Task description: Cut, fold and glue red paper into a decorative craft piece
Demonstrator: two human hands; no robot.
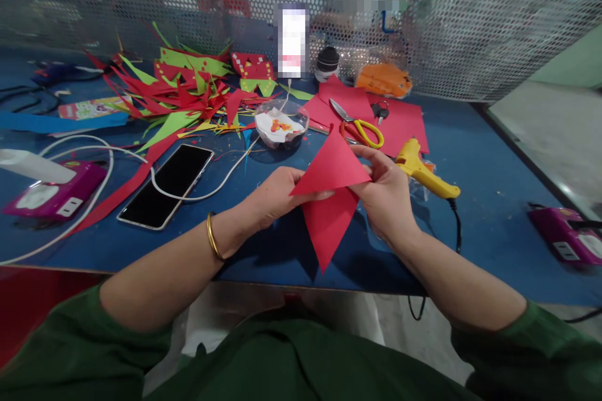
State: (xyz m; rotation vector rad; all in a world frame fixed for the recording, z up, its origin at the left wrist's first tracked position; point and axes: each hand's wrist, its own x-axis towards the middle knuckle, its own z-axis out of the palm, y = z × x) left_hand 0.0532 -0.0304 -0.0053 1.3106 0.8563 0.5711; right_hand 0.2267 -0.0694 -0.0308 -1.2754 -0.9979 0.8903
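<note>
A red sheet of paper (332, 166), partly folded over with pointed corners up and down, is held above the front of the blue table. My left hand (277, 197) grips its left corner, the fingers reaching under the upper flap. On the other side, my right hand (388, 191) pinches the right corner, its fingers partly behind the paper. Just beyond lie scissors (357, 125) with yellow and red handles, their blades pointing away on red paper sheets (407, 119). To the right of my right hand rests a yellow glue gun (426, 169).
A clear bowl (282, 125) with paper bits stands behind the left hand. Red and green paper strips (188, 88) are heaped at the back left. A phone (167, 185) and white cable (207, 197) lie left; purple power strips (61, 191) sit at both sides.
</note>
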